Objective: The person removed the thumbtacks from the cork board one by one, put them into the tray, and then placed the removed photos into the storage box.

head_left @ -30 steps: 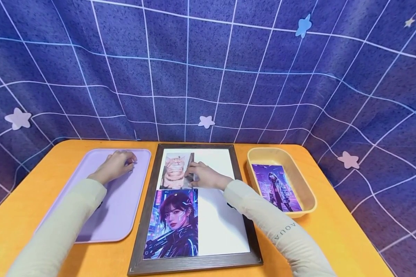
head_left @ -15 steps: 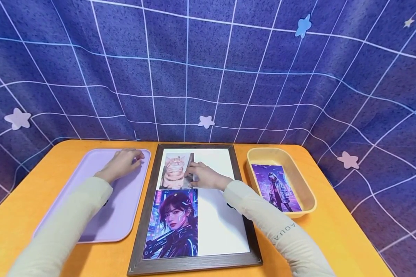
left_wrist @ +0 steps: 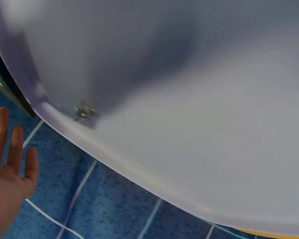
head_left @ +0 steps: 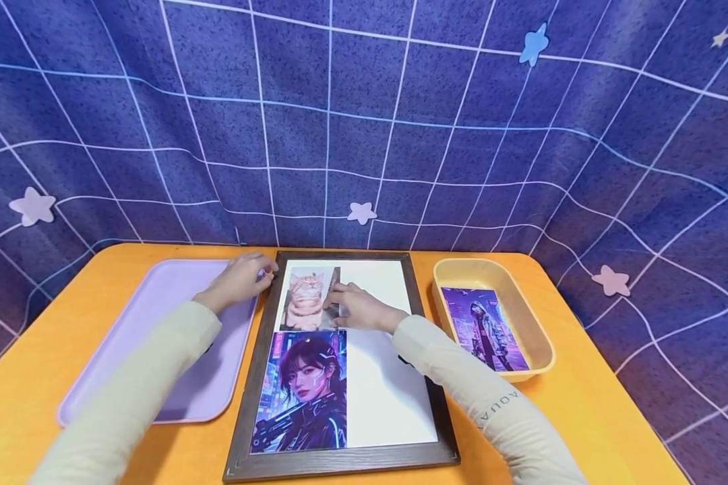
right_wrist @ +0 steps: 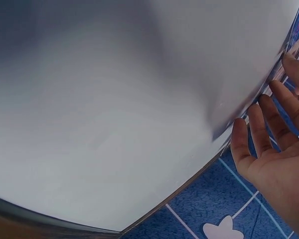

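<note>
In the head view my left hand [head_left: 241,279] is over the purple tray's [head_left: 176,377] upper right corner, fingertips right at the dark picture frame [head_left: 340,465]. I cannot tell whether it holds something small. A small metallic piece [left_wrist: 83,112] lies in the tray near that corner, seen in the left wrist view. Over the right edge of a cat photo [head_left: 305,296], at the frame's upper left, my right hand [head_left: 364,308] rests with fingers and thumb spread apart. Below it lies a picture of a dark-haired figure [head_left: 306,391]. The white backing [head_left: 388,391] shows at right.
A yellow bin [head_left: 542,350] stands right of the frame, holding a picture of a hooded figure [head_left: 485,330]. Behind the orange table [head_left: 582,431] hangs a blue grid-patterned curtain [head_left: 364,135] with stars.
My left hand has moved rightward from above the tray to the frame's upper left edge. My right hand has stayed on the cat photo; the pictures have not moved.
</note>
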